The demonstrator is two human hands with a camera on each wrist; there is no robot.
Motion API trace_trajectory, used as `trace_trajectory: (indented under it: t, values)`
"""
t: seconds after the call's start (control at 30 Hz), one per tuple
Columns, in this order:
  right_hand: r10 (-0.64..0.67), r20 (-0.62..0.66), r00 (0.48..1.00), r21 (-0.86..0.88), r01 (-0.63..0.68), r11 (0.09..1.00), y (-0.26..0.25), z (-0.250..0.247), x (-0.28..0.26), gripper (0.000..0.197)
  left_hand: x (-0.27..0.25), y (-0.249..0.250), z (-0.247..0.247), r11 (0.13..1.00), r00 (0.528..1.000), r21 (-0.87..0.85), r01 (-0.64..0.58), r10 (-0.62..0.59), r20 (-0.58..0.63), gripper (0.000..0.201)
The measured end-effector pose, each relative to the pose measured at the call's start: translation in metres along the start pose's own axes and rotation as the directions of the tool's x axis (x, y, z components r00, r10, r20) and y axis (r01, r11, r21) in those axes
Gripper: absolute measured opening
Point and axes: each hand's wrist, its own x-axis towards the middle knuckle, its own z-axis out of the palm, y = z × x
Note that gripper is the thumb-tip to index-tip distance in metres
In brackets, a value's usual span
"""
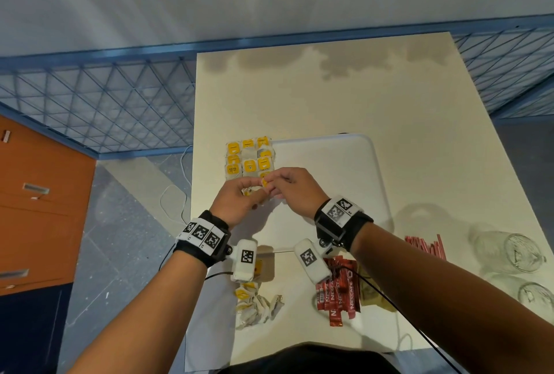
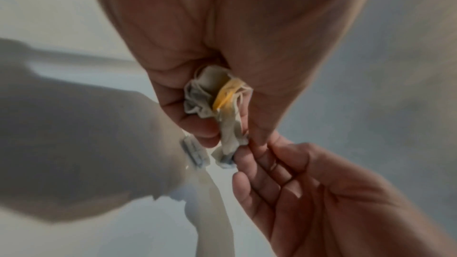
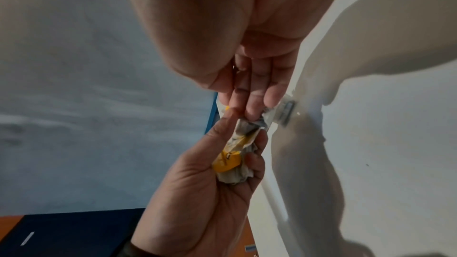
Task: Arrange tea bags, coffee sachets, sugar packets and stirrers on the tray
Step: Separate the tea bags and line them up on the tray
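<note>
My left hand (image 1: 253,195) grips a small bunch of crumpled tea bags (image 2: 210,95) with yellow tags (image 3: 228,161). My right hand (image 1: 274,184) pinches one tea bag (image 2: 228,149) at the end of that bunch, its yellow tag (image 1: 265,182) showing between the fingers. Both hands hover over the near left part of the white tray (image 1: 329,169). Several tea bags (image 1: 248,159) lie in rows at the tray's far left corner. Loose tea bags (image 1: 254,304), red coffee sachets (image 1: 338,294), brown sugar packets (image 1: 373,289) and red stirrers (image 1: 425,246) lie on the table nearer to me.
Two glass jars (image 1: 509,250) lie on their sides at the right of the cream table (image 1: 359,88). A blue mesh fence (image 1: 105,103) runs behind and to the left. An orange drawer cabinet (image 1: 36,193) stands at the left. Wrist cables trail over the table's front.
</note>
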Motion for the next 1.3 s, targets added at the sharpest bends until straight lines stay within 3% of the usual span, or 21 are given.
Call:
trace_trajectory:
  t: [0.13, 0.23, 0.3, 0.47, 0.67, 1.0, 1.17, 1.3]
  values:
    - [0.01, -0.008, 1.0, 0.022, -0.01, 1.0, 0.002, 0.001, 0.005, 0.021, 0.003, -0.001, -0.005, 1.0, 0.997, 0.012, 0.015, -0.014, -0.074, 0.01]
    - [-0.098, -0.025, 0.995, -0.229, 0.089, 0.969, 0.002, -0.004, 0.011, 0.018, 0.003, 0.0, -0.01, 0.999, 0.997, 0.031, 0.009, -0.006, -0.072, 0.008]
    - [-0.15, 0.055, 0.987, -0.371, 0.16, 0.915, -0.002, -0.008, 0.015, 0.018, 0.004, 0.0, -0.015, 0.999, 0.998, 0.046, 0.003, 0.0, -0.067, 0.007]
    - [-0.179, 0.185, 0.966, -0.49, 0.249, 0.836, -0.008, -0.002, 0.024, 0.008, 0.001, -0.003, -0.027, 0.999, 0.997, 0.029, 0.029, -0.026, -0.072, 0.006]
    - [-0.135, 0.243, 0.961, -0.616, 0.26, 0.743, -0.009, 0.017, 0.039, 0.007, -0.007, -0.02, -0.043, 0.99, 0.965, -0.098, 0.101, -0.121, -0.231, 0.013]
    - [-0.163, 0.144, 0.976, -0.774, 0.214, 0.596, -0.005, 0.031, 0.062, 0.011, -0.016, -0.025, -0.056, 0.889, 0.939, -0.419, 0.187, -0.286, -0.188, 0.018]
    - [-0.166, 0.107, 0.98, -0.775, 0.187, 0.603, 0.004, 0.029, 0.065, 0.005, -0.016, -0.025, -0.056, 0.885, 0.943, -0.426, 0.19, -0.285, -0.171, 0.022]
    - [-0.185, 0.088, 0.979, -0.744, 0.188, 0.641, 0.004, 0.027, 0.062, 0.025, -0.015, -0.024, -0.056, 0.886, 0.955, -0.431, 0.172, -0.258, -0.149, 0.035]
